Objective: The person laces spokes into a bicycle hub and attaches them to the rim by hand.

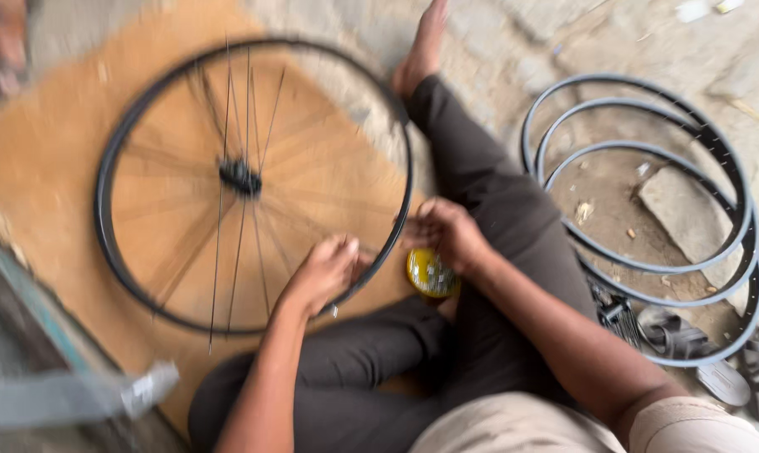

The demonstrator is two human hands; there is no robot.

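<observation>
A black bicycle wheel rim [111,143] with thin spokes and a dark hub [239,177] lies flat on a brown board [52,143]. My left hand [322,270] is curled on the rim's near right edge, pinching something small there. My right hand [447,231] sits just outside the rim to the right, fingers bent at the rim's edge. A small yellow round tin [431,274] rests below my right hand, beside my dark-trousered leg. The picture is blurred, so the fingertips are unclear.
Several bare black rims [736,180] are stacked on the dirt ground at right, around a flat stone [690,220]. Grey sandals [715,356] lie near them. A blurred grey tube or bottle [86,394] crosses the lower left. Another person's foot [2,42] shows top left.
</observation>
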